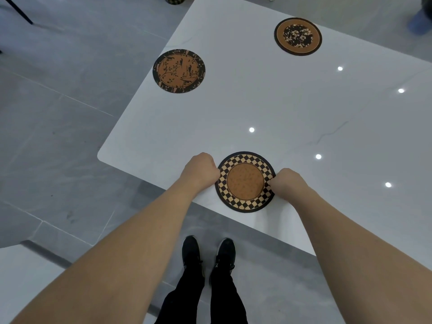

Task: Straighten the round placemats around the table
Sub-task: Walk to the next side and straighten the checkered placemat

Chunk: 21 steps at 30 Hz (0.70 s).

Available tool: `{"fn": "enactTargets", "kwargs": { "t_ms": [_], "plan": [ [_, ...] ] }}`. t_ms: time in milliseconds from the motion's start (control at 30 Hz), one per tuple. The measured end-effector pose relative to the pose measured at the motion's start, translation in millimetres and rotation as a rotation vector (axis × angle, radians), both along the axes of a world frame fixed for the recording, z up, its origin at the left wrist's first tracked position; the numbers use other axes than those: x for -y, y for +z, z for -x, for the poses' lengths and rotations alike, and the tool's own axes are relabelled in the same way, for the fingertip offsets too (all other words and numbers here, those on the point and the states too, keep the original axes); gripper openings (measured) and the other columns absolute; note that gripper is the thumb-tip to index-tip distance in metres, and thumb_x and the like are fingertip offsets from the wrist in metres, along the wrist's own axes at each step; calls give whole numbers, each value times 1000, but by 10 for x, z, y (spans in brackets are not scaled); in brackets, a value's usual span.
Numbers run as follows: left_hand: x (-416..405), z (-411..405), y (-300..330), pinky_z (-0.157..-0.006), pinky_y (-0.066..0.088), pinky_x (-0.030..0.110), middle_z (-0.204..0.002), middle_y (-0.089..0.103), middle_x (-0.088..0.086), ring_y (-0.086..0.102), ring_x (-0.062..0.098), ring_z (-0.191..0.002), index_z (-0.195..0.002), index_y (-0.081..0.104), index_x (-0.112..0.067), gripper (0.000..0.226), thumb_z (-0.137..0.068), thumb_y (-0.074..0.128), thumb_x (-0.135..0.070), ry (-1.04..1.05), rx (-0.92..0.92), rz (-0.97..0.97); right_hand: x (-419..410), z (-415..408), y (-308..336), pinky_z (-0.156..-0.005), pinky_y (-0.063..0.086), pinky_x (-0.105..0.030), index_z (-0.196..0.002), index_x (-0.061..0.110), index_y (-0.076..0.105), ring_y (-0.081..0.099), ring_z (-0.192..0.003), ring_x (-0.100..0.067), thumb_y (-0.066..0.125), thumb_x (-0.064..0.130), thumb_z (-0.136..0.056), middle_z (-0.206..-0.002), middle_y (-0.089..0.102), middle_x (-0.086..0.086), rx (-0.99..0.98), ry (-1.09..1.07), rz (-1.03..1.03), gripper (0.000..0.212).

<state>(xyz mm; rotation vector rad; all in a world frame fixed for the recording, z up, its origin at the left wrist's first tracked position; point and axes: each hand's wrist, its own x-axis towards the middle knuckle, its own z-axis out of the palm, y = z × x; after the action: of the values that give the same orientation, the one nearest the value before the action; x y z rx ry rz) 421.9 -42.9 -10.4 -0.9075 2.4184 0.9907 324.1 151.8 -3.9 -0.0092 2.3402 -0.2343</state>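
White, glossy stone with faint grey veining forms the table [268, 108] in front of you; its near edge runs diagonally from a rounded corner at the left down toward the lower right, and 5 small ceiling lights are reflected as bright dots across its top. 3 round placemats lie flat on it. The checkered placemat [245, 181], cork-brown at the centre with a black-and-tan check ring, sits just inside the near edge, directly ahead of you. Your left hand [200, 172] is curled closed, knuckles up, touching the mat's left rim. Your right hand [288, 183] is also curled, its fingertips pinching the mat's right rim. Both forearms are bare.

The bird-pattern placemat [179, 71] lies near the table's left edge, well apart from the checkered one. The floral placemat [298, 36] lies farther off, toward the far right.

Around the table, the floor [58, 113] is laid in large grey tiles with pale joints. Your black shoes [208, 252] and dark trousers stand on it just below the near edge. A dark slanted leg [19, 10] crosses the upper left corner, and a blurred blue shape [420, 19] shows at the upper right.
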Motion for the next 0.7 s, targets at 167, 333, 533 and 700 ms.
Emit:
{"fn": "enactTargets", "kwargs": {
  "t_ms": [167,333,533,700],
  "plan": [
    [-11,-94,-5,-64,44,27,-79,65,5,62,24,-80,-62,52,-15,22,-83,57,-10,-14,-51,-26,-33,-19,19,-62,40,-27,-69,9,46,50,-81,-25,46,9,-91,-79,51,-6,85,100,-7,21],
    [-5,-122,-10,-68,51,34,-82,70,14,65,26,-82,-71,61,-1,10,-79,56,-5,-30,-73,-48,-55,-29,37,-76,46,-32,-88,8,53,56,-89,-28,45,14,-92,-93,56,-10,121,182,-13,11],
    [-10,-114,-22,-58,42,27,-73,63,10,52,19,-67,-64,55,-9,12,-73,52,-3,-52,-54,-47,-58,-34,47,-73,42,-29,-93,6,56,52,-85,-25,40,12,-94,-93,56,-10,160,261,-26,18],
    [11,-106,-29,-56,40,25,-70,60,6,50,17,-64,-59,51,-12,15,-72,52,-4,-69,-53,-61,-40,-25,63,-74,42,-29,-97,6,56,52,-86,-25,41,14,-93,-94,56,-10,164,324,-59,17]
  ]
}}
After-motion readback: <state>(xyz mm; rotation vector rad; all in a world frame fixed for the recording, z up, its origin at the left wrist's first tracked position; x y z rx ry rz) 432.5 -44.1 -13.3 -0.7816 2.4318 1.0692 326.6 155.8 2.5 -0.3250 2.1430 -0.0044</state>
